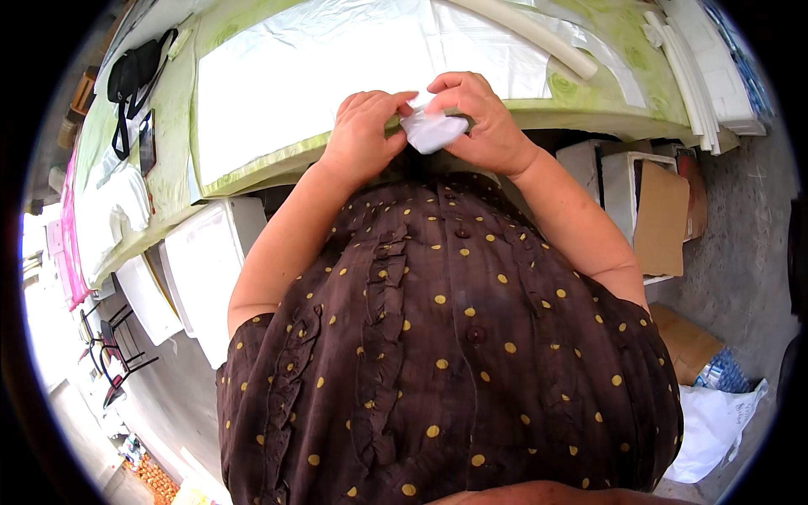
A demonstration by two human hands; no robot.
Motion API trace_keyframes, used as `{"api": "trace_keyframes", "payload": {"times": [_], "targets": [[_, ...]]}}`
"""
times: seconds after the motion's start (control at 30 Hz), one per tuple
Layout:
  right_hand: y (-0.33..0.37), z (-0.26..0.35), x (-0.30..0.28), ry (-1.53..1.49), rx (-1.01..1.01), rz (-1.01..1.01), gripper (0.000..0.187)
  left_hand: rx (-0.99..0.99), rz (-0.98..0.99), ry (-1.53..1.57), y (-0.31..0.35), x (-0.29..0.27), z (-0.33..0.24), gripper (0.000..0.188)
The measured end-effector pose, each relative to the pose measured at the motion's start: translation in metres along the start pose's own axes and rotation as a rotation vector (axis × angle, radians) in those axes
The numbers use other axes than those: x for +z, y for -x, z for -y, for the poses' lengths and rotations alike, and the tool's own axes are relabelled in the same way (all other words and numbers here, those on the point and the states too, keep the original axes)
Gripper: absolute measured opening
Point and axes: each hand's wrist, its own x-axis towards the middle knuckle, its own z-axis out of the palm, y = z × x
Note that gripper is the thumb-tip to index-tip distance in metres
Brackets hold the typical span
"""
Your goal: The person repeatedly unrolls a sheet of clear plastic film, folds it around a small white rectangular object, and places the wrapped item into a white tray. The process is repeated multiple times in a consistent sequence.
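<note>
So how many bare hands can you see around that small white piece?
2. The left hand is on the left side of the small white piece, and the right hand is on its right. Some fingertips are hidden.

Shows as a small white piece of thin material [435, 133], folded or crumpled, with a rounded lower end; sits pinched in the right hand [491, 124], left edge at the fingertips of the left hand [364, 130]; blurs slightly, exact kind unclear.
</note>
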Motion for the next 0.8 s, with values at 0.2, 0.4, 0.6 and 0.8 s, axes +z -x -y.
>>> {"api": "trace_keyframes", "payload": {"times": [0.2,0.4,0.6,0.8], "targets": [[0.004,-0.005,-0.002,0.048,0.063,0.071,0.024,-0.015,-0.014,0.049,-0.001,0.003,0.004,0.018],[-0.018,-0.016,-0.009,0.005,0.050,0.050,0.011,-0.117,-0.030,0.072,-0.003,0.000,0.003,0.019],[-0.049,-0.029,-0.003,-0.083,0.747,0.135,0.026,-0.512,0.062,0.334,-0.013,-0.011,-0.012,0.062],[-0.066,-0.049,0.001,0.003,0.859,0.273,0.029,-0.158,0.019,-0.181,-0.003,-0.011,-0.012,0.076]]}}
